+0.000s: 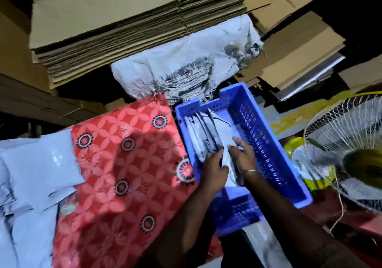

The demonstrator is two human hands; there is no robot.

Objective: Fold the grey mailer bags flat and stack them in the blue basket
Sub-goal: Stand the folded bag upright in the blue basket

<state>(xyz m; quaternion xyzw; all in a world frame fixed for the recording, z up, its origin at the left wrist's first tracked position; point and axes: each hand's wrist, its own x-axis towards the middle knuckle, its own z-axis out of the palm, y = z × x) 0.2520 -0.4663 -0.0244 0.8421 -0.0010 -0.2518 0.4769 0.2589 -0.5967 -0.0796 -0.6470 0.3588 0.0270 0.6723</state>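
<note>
Hands, left (pixel 214 167) and right (pixel 244 154), clasp a folded mailer (pixel 224 137), fingertips hidden, in the basket (pixel 268 135).

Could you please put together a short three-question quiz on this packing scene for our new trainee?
1. True or false: both hands are inside the blue basket.
2. Where do the unfolded grey mailer bags lie? A) at the left, partly on the red patterned cloth B) on the fan C) on the cardboard stack
3. How do the folded bags sit in the basket?

Key
1. True: the left hand and right hand hold a bag there.
2. A.
3. On edge, packed along the left wall.
</note>
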